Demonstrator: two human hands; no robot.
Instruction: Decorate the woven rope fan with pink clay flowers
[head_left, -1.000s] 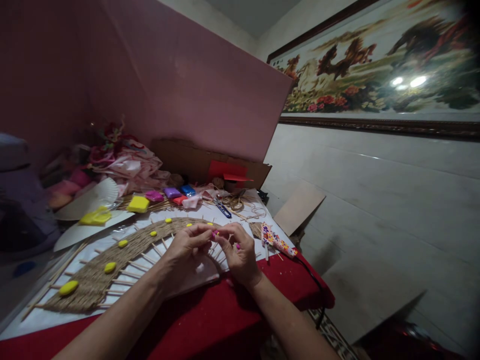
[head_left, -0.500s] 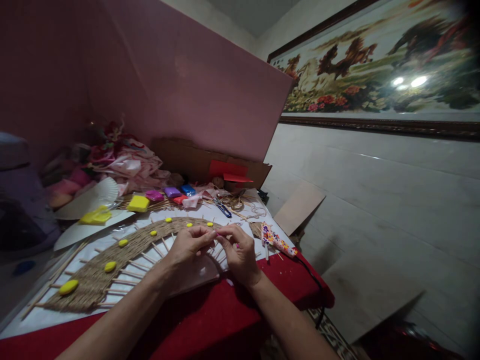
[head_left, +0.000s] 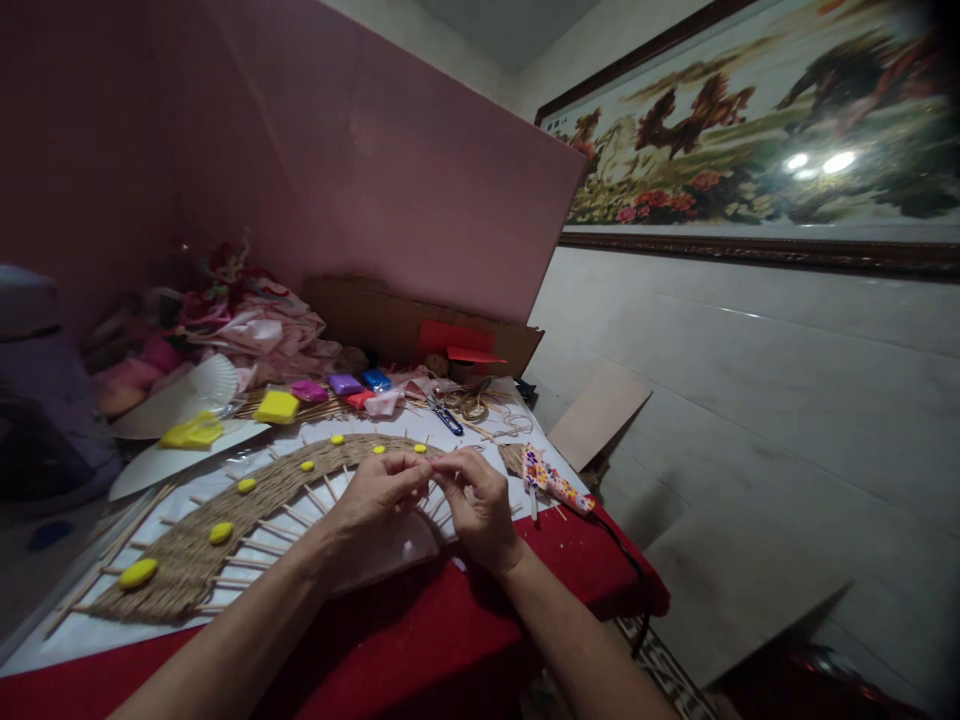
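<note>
My left hand [head_left: 386, 490] and my right hand [head_left: 476, 500] meet fingertip to fingertip above the near side of a woven fan-shaped piece [head_left: 176, 545]. Both are closed in a pinch, and whatever lies between the fingers is too small and covered to name. The woven band is tan, threaded over thin wooden sticks [head_left: 262, 548] that poke out along both edges. Several yellow dots, such as this large yellow disc [head_left: 139, 573], sit along the band. My hands hide part of its right side.
Behind the band lie a yellow clay packet [head_left: 277, 407], a purple packet [head_left: 344, 384], a blue packet [head_left: 376, 380] and scissors [head_left: 448, 417]. A flower-patterned glue gun [head_left: 555, 485] with a black cord rests at right. Red cloth [head_left: 420, 640] covers the front edge.
My fingers have shifted very slightly against each other, and the pink spots seen at them before are now hardly visible. Everything else stays put.
</note>
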